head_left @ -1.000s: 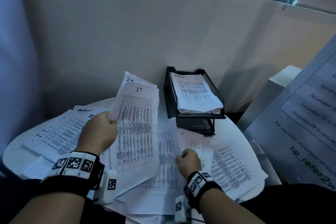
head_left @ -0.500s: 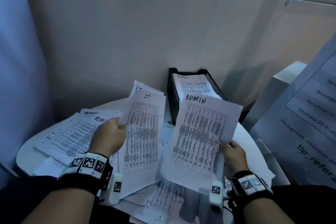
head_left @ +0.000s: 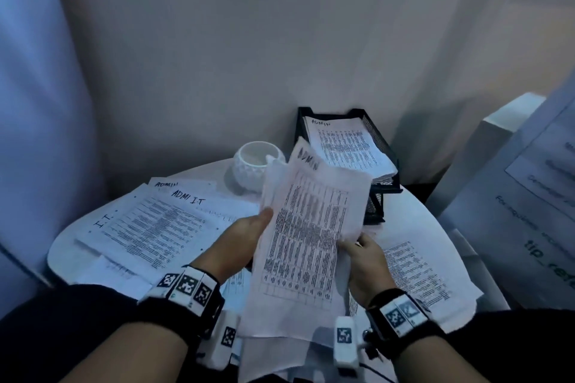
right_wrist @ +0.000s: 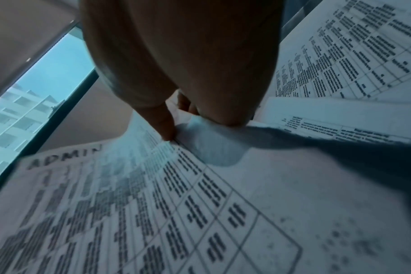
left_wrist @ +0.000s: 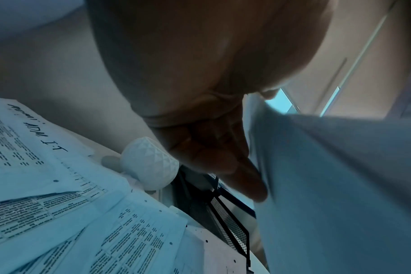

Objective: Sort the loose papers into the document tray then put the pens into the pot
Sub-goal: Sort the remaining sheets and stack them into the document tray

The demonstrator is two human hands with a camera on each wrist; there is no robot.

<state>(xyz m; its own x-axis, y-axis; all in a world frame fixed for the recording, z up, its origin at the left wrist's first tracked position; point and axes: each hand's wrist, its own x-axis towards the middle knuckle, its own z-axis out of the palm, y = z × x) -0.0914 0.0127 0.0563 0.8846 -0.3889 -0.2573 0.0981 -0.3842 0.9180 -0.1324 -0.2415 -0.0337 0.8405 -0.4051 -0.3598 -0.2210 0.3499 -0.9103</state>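
Both hands hold a small bundle of printed sheets upright above the round white table; the front sheet is headed ADMIN. My left hand grips the bundle's left edge, thumb in front, fingers behind the paper. My right hand pinches the right edge, thumb on the printed face. The black mesh document tray stands at the back right with ADMIN sheets in it. A white faceted pot sits left of the tray. No pens show.
Loose printed sheets marked ADMIN and I.T cover the table's left half, and more sheets lie at the right. A beige partition rises just behind the table. A large printed notice stands at the right edge.
My right hand lifted an ADMIN sheet off the table and brought it left onto the sheet in my left hand. Both hands now hold them together, and the pot has come into view.
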